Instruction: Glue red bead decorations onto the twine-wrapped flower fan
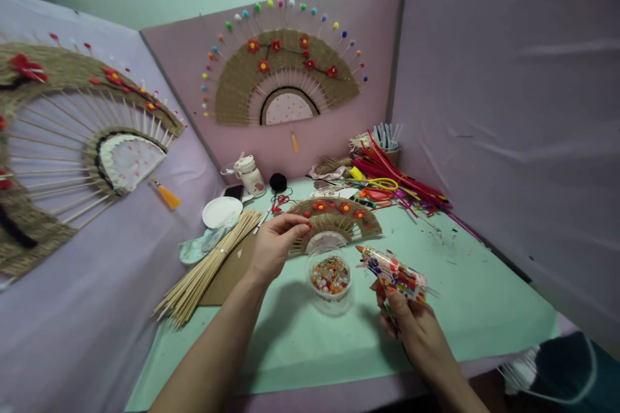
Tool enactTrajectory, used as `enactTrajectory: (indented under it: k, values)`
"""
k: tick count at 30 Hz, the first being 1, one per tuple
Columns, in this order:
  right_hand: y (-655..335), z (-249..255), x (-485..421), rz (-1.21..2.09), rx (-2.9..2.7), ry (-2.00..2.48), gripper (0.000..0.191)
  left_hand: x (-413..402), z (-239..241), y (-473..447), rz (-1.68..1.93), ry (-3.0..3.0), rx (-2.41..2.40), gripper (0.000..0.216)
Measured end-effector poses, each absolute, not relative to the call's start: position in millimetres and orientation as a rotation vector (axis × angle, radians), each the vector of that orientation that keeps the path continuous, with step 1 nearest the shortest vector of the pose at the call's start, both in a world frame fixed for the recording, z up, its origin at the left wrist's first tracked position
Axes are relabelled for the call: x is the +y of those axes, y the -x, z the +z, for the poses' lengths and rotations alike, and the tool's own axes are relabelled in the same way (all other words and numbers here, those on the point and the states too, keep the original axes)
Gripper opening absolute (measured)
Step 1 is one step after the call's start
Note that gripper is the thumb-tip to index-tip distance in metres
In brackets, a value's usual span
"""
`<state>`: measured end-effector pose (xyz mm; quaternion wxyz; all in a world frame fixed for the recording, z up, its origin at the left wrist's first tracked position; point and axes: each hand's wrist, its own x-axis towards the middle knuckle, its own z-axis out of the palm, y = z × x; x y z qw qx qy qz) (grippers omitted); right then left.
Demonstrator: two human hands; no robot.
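In the head view, the bead cup (330, 295) stands on the green counter (465, 310), filled with small coloured beads (330, 274). Above and left of the cup, the left hand (272, 248) has its thumb and forefinger pinching a small red piece (309, 225). To the right of the cup, the right hand (417, 326) has its fingers wrapped around the handle of a patterned glue gun (394, 273), whose orange nozzle points toward the cup's upper right.

Just behind the cup lies a woven fan (334, 226) with red flowers (345, 208) along its band. Left of the cup is a bundle of thin sticks (213, 271), with a white plate (222, 212) farther back. Well behind the cup, to the right, are red strips (394, 171) and yellow-handled scissors (385, 184); a larger fan (283, 77) hangs on the panel beyond.
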<state>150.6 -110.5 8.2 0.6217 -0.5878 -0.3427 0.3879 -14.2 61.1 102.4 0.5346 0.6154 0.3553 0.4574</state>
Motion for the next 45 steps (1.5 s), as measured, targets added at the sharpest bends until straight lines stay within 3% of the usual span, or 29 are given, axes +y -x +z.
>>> enactTrajectory:
  k: [10,18,20,23,27,33,36,41,45]
  values:
    - [-192.9,-3.2,-110.3,0.909,-0.580,1.275,0.054,109.0,156.7,-4.7,0.993,-1.821,0.941,0.024]
    - [-214.3,-18.6,-118.0,0.886,-0.534,1.371,0.056,58.3,131.5,9.8,1.109,-1.861,1.080,0.021]
    - [-230.0,-21.7,-118.3,0.765,-0.637,1.557,0.056,46.4,115.1,14.3,0.992,-1.931,1.106,0.021]
    - [-256.9,-21.2,-114.6,0.336,-1.038,1.942,0.044,37.6,89.0,18.9,0.817,-2.071,1.127,0.018]
    - [-279.1,-18.9,-108.3,-0.078,-1.482,2.342,0.037,39.5,62.3,23.0,0.818,-2.061,1.194,0.016]
    - [-268.4,0.8,-106.4,-0.297,-1.570,2.431,0.050,46.3,39.8,27.9,0.798,-1.936,1.226,0.023]
    - [-240.7,23.1,-86.1,-0.111,-1.617,2.084,0.043,46.9,31.0,27.3,0.754,-1.800,1.202,0.029]
    - [-198.1,35.4,-30.3,0.704,-1.695,1.721,0.033,37.8,27.8,26.6,0.594,-1.712,1.115,0.032]
    - [-191.3,26.9,-3.9,0.729,-1.631,1.708,0.031,29.7,33.7,30.7,0.493,-1.739,1.037,0.030]
